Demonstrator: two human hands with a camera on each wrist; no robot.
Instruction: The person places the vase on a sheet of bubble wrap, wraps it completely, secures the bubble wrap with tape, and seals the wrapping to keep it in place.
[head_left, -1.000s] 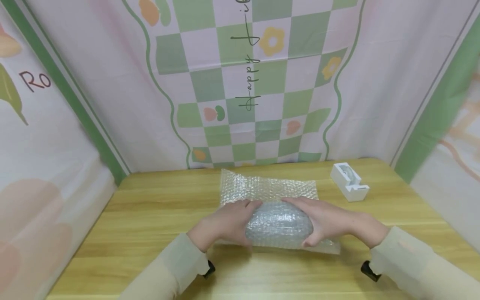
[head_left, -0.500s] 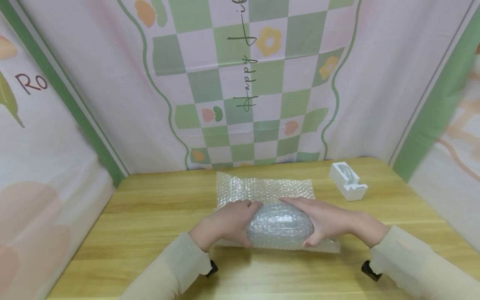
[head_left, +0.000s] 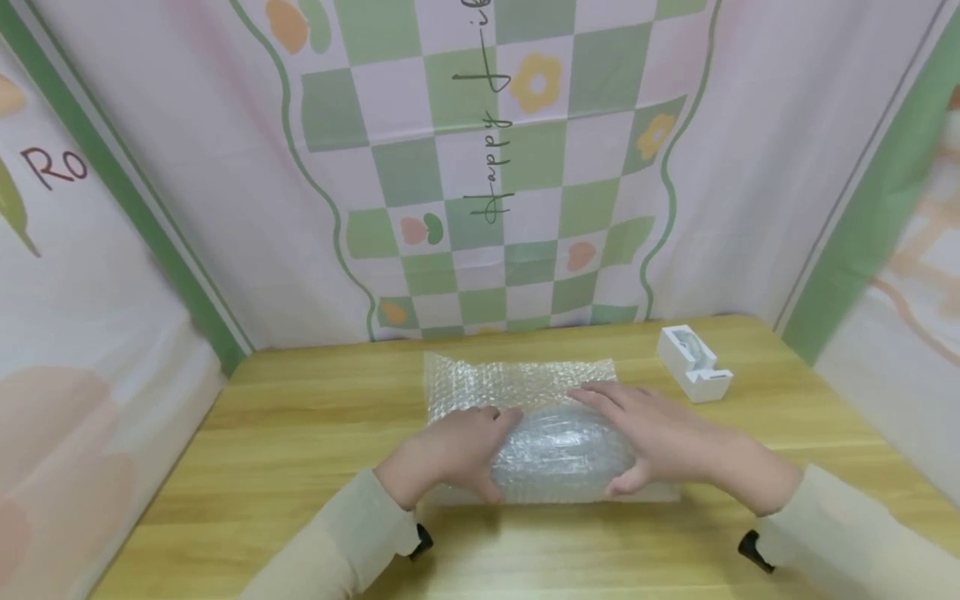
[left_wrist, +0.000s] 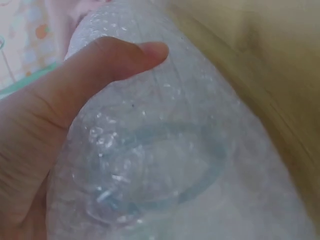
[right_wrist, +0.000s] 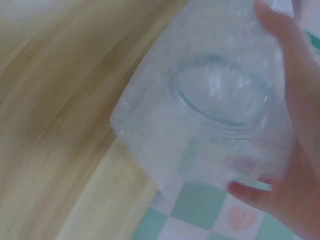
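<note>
A rounded bundle of bubble wrap (head_left: 562,454) lies on the table across the front part of a flat bubble wrap sheet (head_left: 517,383). Through the layers, both wrist views show a round, clear rim (left_wrist: 210,175), (right_wrist: 220,120); what kind of thing it belongs to is unclear. My left hand (head_left: 457,450) grips the bundle's left end, thumb toward me and fingers over the far side. At the other end is my right hand (head_left: 660,433), its thumb on the near side. Its fingers (right_wrist: 250,195) stretch out spread, partly off the wrap in the right wrist view.
A white tape dispenser (head_left: 693,364) with a clear roll stands at the back right of the wooden table (head_left: 300,433). Printed cloth (head_left: 525,167) hangs behind the table and on both sides.
The right hand has shifted a little right and its fingers have spread from the bundle's curve. The left hand keeps its grip. The flat sheet's far edge has slid slightly left and nearer.
</note>
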